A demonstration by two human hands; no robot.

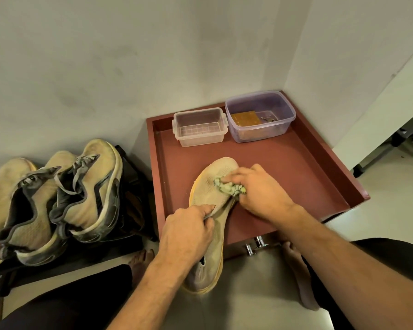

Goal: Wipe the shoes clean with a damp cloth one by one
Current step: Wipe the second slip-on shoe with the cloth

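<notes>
A tan knit shoe (210,194) with a yellow sole lies over the front edge of a dark red tray (320,186), toe pointing away from me. My left hand (188,231) grips the shoe at its middle, fingers curled over the upper. My right hand (260,189) holds a bunched greenish cloth (229,188) and presses it on the shoe's toe area. Three more dirty tan shoes (57,201) with grey laces stand on a black rack at the left.
A clear empty plastic box (199,127) and a purple-tinted tub (260,115) with a brown pad inside stand at the tray's far edge. Walls close in behind and to the right. My bare feet (293,263) rest on the floor below the tray.
</notes>
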